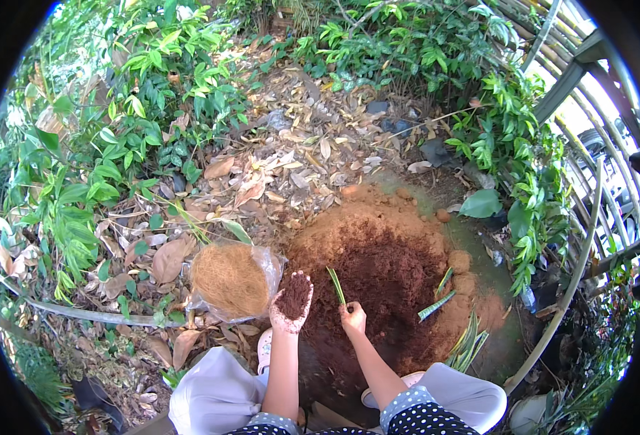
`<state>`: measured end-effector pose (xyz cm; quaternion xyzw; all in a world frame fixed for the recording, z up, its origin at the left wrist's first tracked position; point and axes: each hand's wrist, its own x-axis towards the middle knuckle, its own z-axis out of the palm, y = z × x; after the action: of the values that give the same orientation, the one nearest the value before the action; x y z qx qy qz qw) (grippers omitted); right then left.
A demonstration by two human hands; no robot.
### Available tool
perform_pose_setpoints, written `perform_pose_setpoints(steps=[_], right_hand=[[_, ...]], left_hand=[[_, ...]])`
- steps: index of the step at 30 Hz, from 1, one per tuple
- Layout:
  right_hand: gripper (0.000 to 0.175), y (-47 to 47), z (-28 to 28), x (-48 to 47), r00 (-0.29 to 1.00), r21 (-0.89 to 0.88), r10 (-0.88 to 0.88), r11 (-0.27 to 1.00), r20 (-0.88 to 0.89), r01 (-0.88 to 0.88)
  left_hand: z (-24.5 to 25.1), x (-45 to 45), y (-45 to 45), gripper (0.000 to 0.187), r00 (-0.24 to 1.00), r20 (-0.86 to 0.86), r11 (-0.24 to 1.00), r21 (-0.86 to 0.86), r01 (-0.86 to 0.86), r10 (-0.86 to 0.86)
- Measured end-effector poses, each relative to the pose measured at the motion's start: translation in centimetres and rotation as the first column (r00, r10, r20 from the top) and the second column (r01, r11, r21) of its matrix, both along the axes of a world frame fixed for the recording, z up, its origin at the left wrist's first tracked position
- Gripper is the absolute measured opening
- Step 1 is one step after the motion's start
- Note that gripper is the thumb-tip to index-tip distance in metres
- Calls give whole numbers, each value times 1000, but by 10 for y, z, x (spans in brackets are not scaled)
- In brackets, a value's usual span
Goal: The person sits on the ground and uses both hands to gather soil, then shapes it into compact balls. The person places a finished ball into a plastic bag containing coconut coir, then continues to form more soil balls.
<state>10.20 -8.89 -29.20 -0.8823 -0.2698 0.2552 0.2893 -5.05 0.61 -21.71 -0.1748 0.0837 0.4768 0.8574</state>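
Observation:
My left hand is turned palm up, cupping a heap of dark brown soil or coir. Bits of it cling to my fingers and wrist. Pinched in my right hand is a narrow green leaf cutting, which points up and away from me. Both hands are over a mound of dark reddish-brown soil ringed by lighter orange-brown earth. Two cut leaf pieces, one of them a banded green piece, lie on the mound's right side. Several longer striped leaves rest nearer my right knee.
Left of the mound sits a bundle of tan coconut fibre in a clear plastic bag. Dry fallen leaves cover the ground ahead. Leafy shrubs stand around, with a bamboo fence at right and a long pole beside it.

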Motion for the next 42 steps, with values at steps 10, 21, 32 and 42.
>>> perform_pose_setpoints(steps=[10,21,32,42], right_hand=[[6,-73,25,38,402,14,-242,843,-883,538],[7,-97,-5,36,347,-152,-409,804,-844,575],[21,-81,-13,53,493,-89,-364,864,-790,495],[22,-107,56,64,800,84,-173,960,-574,268]], left_hand=[[51,11,-15,45,991,94,994,62,94,-99],[45,8,-29,47,987,-65,986,61,153,-149],[36,20,-22,49,987,12,987,21,160,-161],[50,25,-27,48,982,-2,982,26,188,-188]])
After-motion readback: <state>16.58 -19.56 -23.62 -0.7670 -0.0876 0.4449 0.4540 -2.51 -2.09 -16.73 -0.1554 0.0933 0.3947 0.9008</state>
